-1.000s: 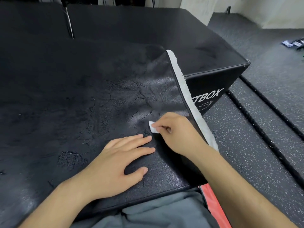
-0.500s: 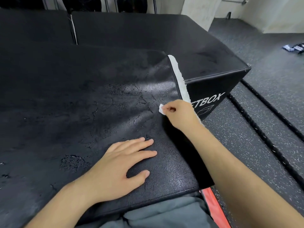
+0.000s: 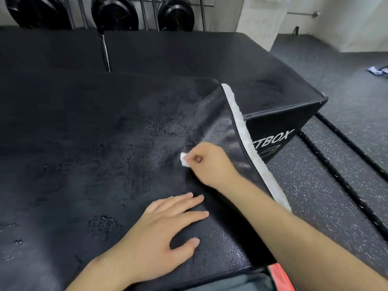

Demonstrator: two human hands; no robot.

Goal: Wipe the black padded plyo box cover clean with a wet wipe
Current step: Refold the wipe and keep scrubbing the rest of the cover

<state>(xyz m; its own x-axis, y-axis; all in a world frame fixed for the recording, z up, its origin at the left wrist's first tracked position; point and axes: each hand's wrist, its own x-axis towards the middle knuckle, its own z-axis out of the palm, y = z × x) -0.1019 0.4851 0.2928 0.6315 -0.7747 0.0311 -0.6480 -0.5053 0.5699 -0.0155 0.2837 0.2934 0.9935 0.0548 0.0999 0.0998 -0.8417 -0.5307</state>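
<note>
Meanwhile right hand [image 3: 206,162] pinches wipe [image 3: 184,159]; left hand [image 3: 159,234] flat on cover [image 3: 84,164].

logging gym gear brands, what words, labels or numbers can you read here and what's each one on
"TBOX": white letters on the side of the farther black plyo box, the first letters hidden behind the padded cover; a cube outline sits below.
Blue and white packets on the floor, far right: too small to read.
No other text is readable.

weight plates [image 3: 114,15] back | lettered box [image 3: 273,141] right | ropes [image 3: 340,179] on floor [image 3: 315,198]
</note>
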